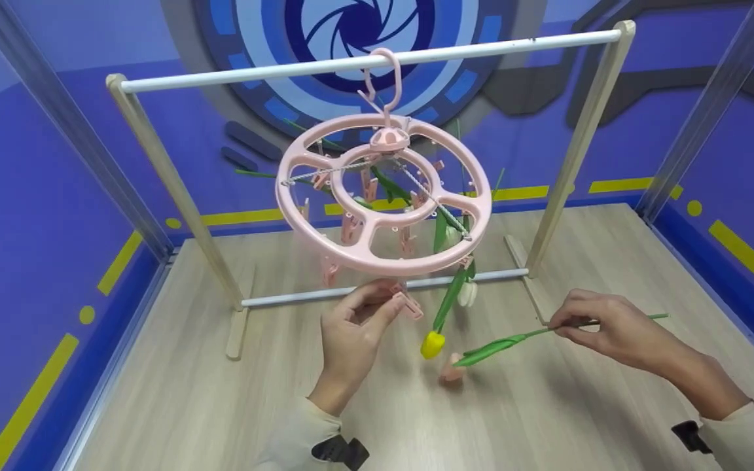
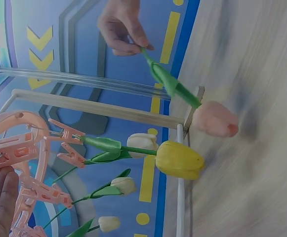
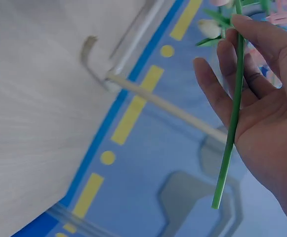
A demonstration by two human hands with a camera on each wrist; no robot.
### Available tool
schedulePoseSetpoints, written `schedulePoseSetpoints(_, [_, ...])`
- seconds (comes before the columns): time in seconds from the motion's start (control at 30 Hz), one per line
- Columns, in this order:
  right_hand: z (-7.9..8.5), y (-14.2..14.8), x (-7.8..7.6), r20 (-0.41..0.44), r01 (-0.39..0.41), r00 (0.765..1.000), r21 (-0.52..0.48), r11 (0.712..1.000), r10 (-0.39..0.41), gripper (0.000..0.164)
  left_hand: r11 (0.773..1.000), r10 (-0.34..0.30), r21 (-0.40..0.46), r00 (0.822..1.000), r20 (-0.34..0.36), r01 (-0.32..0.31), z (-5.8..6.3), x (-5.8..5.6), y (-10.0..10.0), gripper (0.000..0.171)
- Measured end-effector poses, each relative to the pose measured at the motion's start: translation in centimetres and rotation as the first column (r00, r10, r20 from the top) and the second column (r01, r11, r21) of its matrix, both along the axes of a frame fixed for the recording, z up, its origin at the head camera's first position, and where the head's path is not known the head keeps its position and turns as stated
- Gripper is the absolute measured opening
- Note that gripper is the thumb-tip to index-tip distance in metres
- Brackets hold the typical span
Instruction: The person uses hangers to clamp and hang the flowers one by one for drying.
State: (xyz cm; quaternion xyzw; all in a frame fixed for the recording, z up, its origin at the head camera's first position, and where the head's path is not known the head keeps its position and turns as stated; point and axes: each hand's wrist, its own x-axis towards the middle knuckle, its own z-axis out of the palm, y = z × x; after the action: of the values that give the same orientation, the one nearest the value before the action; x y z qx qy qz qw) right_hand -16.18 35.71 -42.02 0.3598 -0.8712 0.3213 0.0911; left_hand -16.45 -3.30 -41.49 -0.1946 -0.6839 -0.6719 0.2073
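A round pink clip hanger (image 1: 387, 261) hangs by its hook from a white bar. At its front, my left hand (image 1: 354, 340) pinches a pink clothespin (image 1: 410, 306) between thumb and fingers. My right hand (image 1: 619, 327) pinches the green stem of a pink tulip (image 1: 453, 367), its bloom tilted down to the left. In the right wrist view the stem (image 3: 236, 94) runs across the palm, its cut end free. A yellow tulip (image 1: 432, 344) and white tulips (image 2: 123, 185) hang head down from clips, right of my left hand.
The wooden stand (image 1: 563, 150) has a white top bar (image 1: 233, 75) and a lower bar (image 1: 298, 296). Several pink clips (image 1: 330, 269) dangle around the hanger. Beneath lies a wood-grain tabletop (image 1: 174, 405), with blue printed walls (image 1: 17, 216) on the sides and back.
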Motion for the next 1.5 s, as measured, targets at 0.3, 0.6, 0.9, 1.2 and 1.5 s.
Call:
schedulePoseSetpoints(0.3, [1.6, -2.8, 0.0, -0.06, -0.084, 0.995, -0.021, 0.996, 0.083, 0.045, 1.0, -0.015, 0.003, 1.0, -0.018, 0.015, 0.2, 0.0, 0.7, 0.024])
schedulePoseSetpoints(0.6, [3.2, -6.0, -0.4, -0.122, -0.129, 0.985, -0.027, 0.991, 0.124, 0.038, 0.999, -0.038, 0.03, 0.999, -0.013, 0.038, 0.3, 0.1, 1.2, 0.023])
schedulePoseSetpoints(0.9, [4.1, -8.9, -1.2, -0.194, -0.146, 0.972, -0.048, 0.988, 0.134, 0.035, 0.999, -0.043, 0.011, 0.999, -0.026, 0.043, 0.4, 0.2, 1.5, 0.023])
schedulePoseSetpoints(1.2, [4.8, -10.5, -1.6, -0.172, -0.144, 0.976, -0.044, 0.989, 0.135, 0.032, 0.999, -0.04, -0.009, 0.999, -0.02, 0.04, 0.5, 0.2, 1.6, 0.023])
schedulePoseSetpoints(1.5, [5.0, -11.5, -1.9, -0.198, -0.161, 0.969, -0.059, 0.985, 0.146, 0.035, 0.998, -0.055, -0.017, 0.998, -0.02, 0.055, 0.6, 0.2, 1.8, 0.021])
